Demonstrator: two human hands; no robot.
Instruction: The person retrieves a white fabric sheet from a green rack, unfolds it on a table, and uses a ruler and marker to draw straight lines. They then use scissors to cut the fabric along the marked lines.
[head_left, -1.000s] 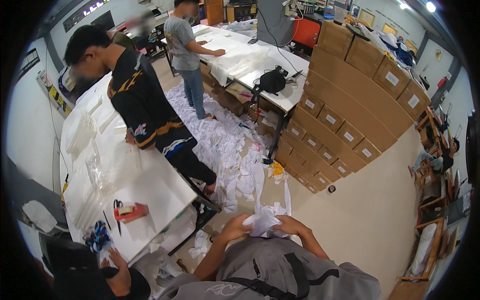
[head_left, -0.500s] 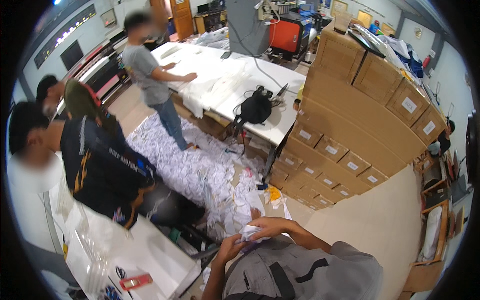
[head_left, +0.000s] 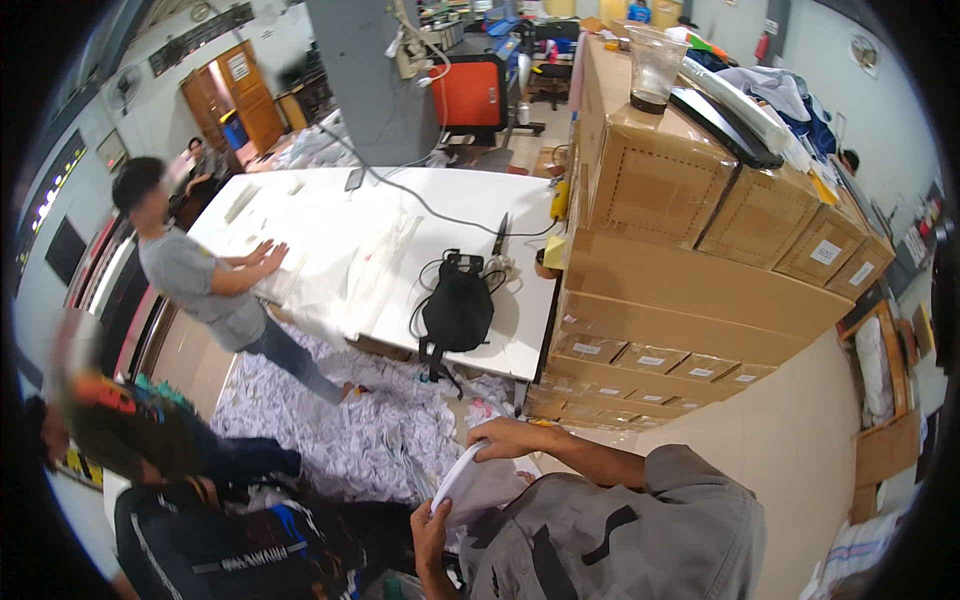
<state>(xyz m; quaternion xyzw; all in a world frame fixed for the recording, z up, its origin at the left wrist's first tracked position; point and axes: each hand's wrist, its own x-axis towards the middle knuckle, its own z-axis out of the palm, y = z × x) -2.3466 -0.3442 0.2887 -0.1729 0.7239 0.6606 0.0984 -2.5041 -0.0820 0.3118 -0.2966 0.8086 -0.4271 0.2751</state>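
Observation:
A folded piece of white cloth [head_left: 482,487] is stretched between my two hands, close in front of my grey shirt. My left hand [head_left: 431,533] pinches its lower left edge, thumb on top. At the upper edge my right hand [head_left: 506,438] grips the cloth with bent fingers. Part of the cloth's lower side is hidden against my shirt. Beyond the hands, a thick heap of white fabric scraps [head_left: 330,435] covers the floor.
A white table [head_left: 520,300] bears a black bag [head_left: 458,312], cable and scissors. Stacked cardboard boxes [head_left: 655,190] rise on the right, topped by a clear plastic cup [head_left: 655,68]. A co-worker [head_left: 190,280] stands at the table; two more people are close on my left.
The white cloth, bunched between my hands before, is now spread out, with my hands farther apart. My view has shifted, bringing the box stack closer. The co-worker's hands now lie on the table.

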